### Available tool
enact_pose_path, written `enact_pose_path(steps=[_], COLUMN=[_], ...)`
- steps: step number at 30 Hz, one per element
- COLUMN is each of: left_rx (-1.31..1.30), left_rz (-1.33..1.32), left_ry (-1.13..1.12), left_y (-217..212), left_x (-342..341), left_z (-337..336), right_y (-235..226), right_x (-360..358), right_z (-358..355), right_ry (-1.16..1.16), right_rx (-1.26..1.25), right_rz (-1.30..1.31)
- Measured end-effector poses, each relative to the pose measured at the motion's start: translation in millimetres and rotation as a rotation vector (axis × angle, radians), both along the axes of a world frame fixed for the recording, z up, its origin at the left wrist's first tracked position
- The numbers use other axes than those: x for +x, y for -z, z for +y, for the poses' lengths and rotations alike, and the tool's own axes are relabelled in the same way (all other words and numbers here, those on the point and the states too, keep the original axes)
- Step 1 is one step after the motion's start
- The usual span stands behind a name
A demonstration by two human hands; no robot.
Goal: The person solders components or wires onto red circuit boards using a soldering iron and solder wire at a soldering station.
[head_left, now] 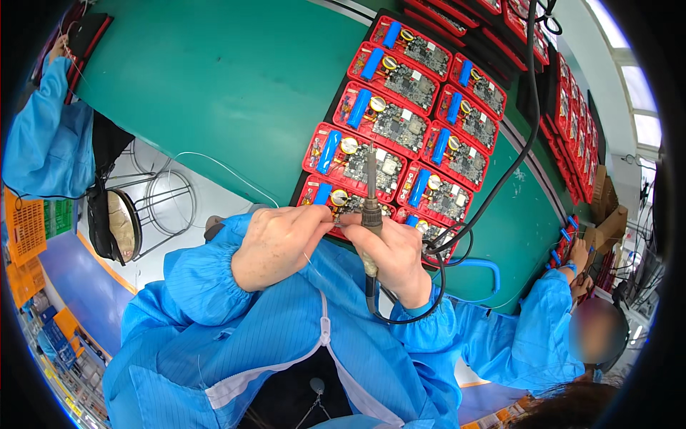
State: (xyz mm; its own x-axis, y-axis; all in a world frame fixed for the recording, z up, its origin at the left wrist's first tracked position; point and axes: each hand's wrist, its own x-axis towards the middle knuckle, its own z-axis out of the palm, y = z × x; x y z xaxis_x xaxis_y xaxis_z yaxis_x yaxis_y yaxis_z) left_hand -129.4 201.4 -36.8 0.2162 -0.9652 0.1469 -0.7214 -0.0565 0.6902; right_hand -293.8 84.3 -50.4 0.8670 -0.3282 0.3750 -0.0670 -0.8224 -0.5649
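Observation:
My right hand [393,257] is closed around a soldering iron [371,214], its metal tip pointing away from me over the boards. My left hand [282,239] is closed in a pinch, with a thin silvery wire [232,174], like solder wire, running into it from the left. The fingertips of both hands meet over the near edge of a red housing [309,194]; what lies between them is too small to make out. That housing holds a circuit board, a blue cylindrical battery [323,193] and a round yellow-rimmed part [339,196], partly covered by my hands.
Two rows of similar red housings [391,118] stretch away on a black tray across the green table [214,86]. The iron's black cable [532,107] loops at my right. More filled trays [572,129] stand at far right. Co-workers in blue sit left [53,143] and right [539,322].

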Motion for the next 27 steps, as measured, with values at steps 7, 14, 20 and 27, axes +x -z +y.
enact_pose_path(steps=[7,14,20,27], left_rx=[-0.033,-0.082,-0.099,-0.076], left_rz=[0.023,0.09,0.076,0.063], left_ry=[0.003,-0.047,-0.062,-0.149], left_y=[2.0,2.4,-0.2,-3.0], left_x=[-3.4,-4.3,-5.6,-12.1], left_z=[-3.6,-4.4,-2.6,-6.6], right_y=[-11.8,-48.7,-56.3,-43.8], right_x=[-1.1,-64.2,-108.9,-74.2], right_z=[-1.4,-50.4,-88.1,-35.9], right_ry=[0.025,0.511,0.544,0.644], right_rx=[-0.001,0.077,-0.345,0.466], right_rz=[-0.038,0.058,0.104,-0.465])
